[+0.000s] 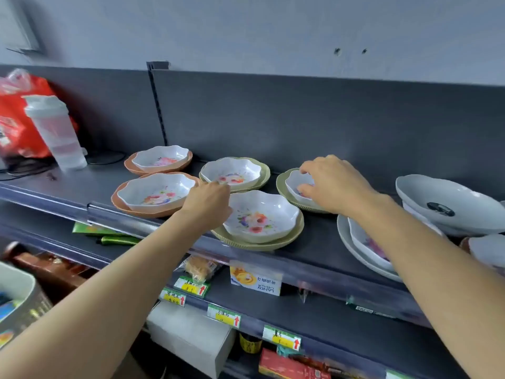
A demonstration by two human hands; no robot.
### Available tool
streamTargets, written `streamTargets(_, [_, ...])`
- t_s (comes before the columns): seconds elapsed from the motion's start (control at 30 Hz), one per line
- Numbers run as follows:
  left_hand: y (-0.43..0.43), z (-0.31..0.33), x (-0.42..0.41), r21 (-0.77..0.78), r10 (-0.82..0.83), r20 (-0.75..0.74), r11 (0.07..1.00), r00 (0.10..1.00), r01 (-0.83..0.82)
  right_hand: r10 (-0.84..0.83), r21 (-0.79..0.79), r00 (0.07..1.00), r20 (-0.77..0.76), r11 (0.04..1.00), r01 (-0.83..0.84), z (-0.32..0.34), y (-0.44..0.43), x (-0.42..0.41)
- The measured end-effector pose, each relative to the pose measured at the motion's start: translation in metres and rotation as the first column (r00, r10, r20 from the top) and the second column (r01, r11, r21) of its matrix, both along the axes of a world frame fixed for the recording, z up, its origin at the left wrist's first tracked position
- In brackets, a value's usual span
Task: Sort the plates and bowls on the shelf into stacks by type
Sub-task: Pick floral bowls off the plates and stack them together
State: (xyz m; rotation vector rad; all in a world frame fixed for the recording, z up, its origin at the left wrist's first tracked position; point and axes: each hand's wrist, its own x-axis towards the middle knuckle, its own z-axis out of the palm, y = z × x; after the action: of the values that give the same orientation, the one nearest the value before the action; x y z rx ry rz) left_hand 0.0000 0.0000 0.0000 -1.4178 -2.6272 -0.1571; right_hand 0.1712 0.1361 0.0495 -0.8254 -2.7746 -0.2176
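On the shelf (pixel 314 242), your right hand (pixel 332 184), fingers spread, sits directly over the floral bowl (pixel 296 184) on its green plate (pixel 282 187); your left hand (pixel 207 203), loosely curled and empty, lies farther left.

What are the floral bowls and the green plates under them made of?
Floral bowls: probably glossy melamine or glazed ceramic; sharp highlights, printed flowers, thin wavy rims. Green plates: matte finish with a ribbed rim, likely plastic or matte-glazed ceramic. Can't settle it from looks alone.
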Motion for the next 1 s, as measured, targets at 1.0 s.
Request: streamTargets(1.0, [0.076, 0.046, -0.049, 0.249, -0.011, 0.448, 0.962, 0.894, -0.113, -0.473, -0.224, 0.877, -0.083, 0.866, 0.446, -0.010, 0.086, -0.014])
